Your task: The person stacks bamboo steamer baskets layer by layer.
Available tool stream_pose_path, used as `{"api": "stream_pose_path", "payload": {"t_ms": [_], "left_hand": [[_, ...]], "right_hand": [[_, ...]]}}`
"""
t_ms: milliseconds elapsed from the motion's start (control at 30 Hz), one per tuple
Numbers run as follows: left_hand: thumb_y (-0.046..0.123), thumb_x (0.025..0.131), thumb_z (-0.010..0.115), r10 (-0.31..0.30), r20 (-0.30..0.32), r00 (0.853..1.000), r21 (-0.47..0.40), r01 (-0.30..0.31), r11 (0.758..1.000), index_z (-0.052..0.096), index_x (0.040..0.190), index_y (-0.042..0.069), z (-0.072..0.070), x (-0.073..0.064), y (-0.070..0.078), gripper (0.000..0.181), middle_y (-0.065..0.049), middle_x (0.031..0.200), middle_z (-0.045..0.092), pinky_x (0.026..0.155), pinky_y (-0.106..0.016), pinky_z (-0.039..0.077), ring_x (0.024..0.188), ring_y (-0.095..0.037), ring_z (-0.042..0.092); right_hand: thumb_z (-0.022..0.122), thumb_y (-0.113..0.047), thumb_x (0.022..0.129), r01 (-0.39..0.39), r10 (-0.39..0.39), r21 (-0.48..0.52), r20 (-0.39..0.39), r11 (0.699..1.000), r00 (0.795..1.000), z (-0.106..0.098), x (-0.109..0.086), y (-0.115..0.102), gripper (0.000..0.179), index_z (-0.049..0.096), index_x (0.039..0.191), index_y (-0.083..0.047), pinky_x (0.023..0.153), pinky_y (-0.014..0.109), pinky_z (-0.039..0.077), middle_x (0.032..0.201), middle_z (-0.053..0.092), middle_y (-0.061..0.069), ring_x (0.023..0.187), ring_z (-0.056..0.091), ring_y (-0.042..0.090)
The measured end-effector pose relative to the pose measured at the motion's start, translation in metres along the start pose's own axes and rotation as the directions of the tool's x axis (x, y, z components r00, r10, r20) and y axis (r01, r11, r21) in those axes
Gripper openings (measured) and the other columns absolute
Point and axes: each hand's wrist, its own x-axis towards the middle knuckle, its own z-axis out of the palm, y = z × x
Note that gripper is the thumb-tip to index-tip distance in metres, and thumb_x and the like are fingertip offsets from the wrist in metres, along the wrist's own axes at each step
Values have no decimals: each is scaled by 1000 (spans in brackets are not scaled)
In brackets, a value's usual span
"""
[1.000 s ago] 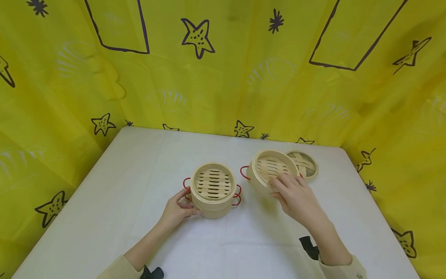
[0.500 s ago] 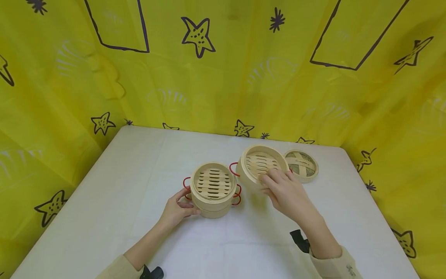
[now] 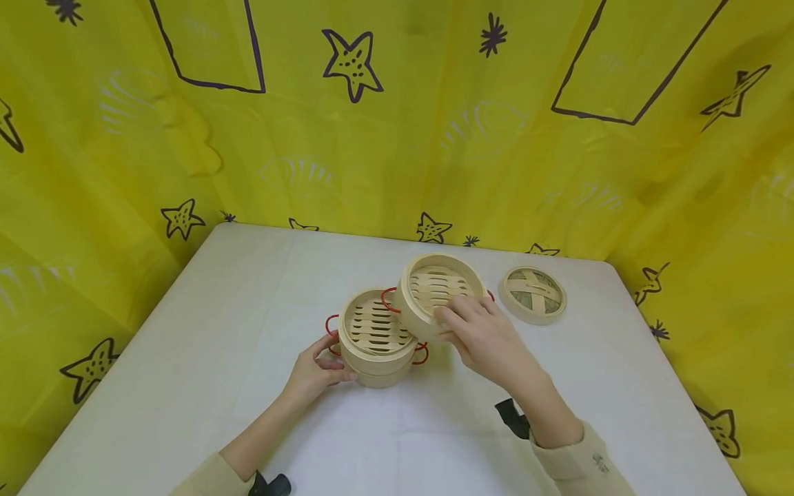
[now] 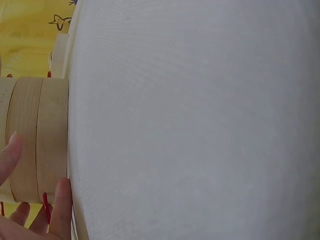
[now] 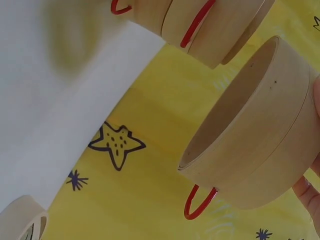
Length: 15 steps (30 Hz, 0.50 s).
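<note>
Two stacked bamboo steamer baskets [image 3: 375, 366] with red handles stand on the table. My left hand [image 3: 315, 373] grips the stack from its left side, the thumb at the front and fingers by the handles; the left wrist view shows its fingers along the wall of the baskets [image 4: 52, 135]. My right hand [image 3: 486, 337] pinches the near rim of another bamboo steamer basket [image 3: 412, 318], held slightly tilted. It overlaps the upper right of the stack in the head view. From the right wrist, this basket's open underside [image 5: 230, 107] and one red handle show beside the stack [image 5: 175, 22].
A round woven bamboo lid [image 3: 532, 295] lies to the right, behind my right hand. White cloth covers the table [image 3: 260, 275]. A yellow curtain [image 3: 403, 138] printed with starfish hangs along the back and both sides.
My right hand has carried its steamer basket leftward, from in front of the lid to over the stack's right edge. The lid is now fully uncovered. My left hand keeps its place.
</note>
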Motion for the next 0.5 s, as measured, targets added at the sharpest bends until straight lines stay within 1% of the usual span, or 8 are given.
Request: {"api": "stream_pose_path", "payload": {"t_ms": [100, 233, 333, 500], "left_hand": [[-3, 61, 81, 2, -1, 1000, 1, -2, 1000, 44, 134, 4, 0, 0, 0, 81, -14, 114, 51, 60, -24, 53, 75, -16, 60], [-3, 62, 81, 3, -2, 1000, -2, -3, 1000, 44, 134, 4, 0, -1, 0, 81, -14, 114, 51, 60, -24, 53, 75, -16, 60], [-2, 62, 81, 4, -1, 1000, 0, -4, 1000, 44, 134, 4, 0, 0, 0, 81, -14, 114, 51, 60, -24, 53, 75, -16, 60], [-2, 61, 81, 6, 0, 1000, 6, -6, 1000, 44, 134, 4, 0, 0, 0, 81, -14, 116, 51, 61, -24, 53, 76, -16, 60]], "right_hand": [[70, -21, 76, 11, -11, 7, 17, 1000, 1000, 1, 6, -5, 32, 56, 103, -12, 74, 35, 40, 90, 49, 1, 87, 51, 22], [71, -20, 75, 34, -34, 9, 13, 999, 999, 3, 14, -11, 33, 55, 103, -13, 77, 34, 41, 90, 49, 1, 89, 52, 23], [73, -18, 75, 47, -47, 10, 14, 999, 999, 5, 19, -14, 33, 55, 102, -13, 79, 34, 42, 89, 49, 1, 89, 52, 23], [73, -18, 76, 56, -57, 18, 39, 998, 998, 8, 26, -19, 32, 56, 102, -13, 80, 34, 42, 90, 50, 1, 90, 52, 22]]}}
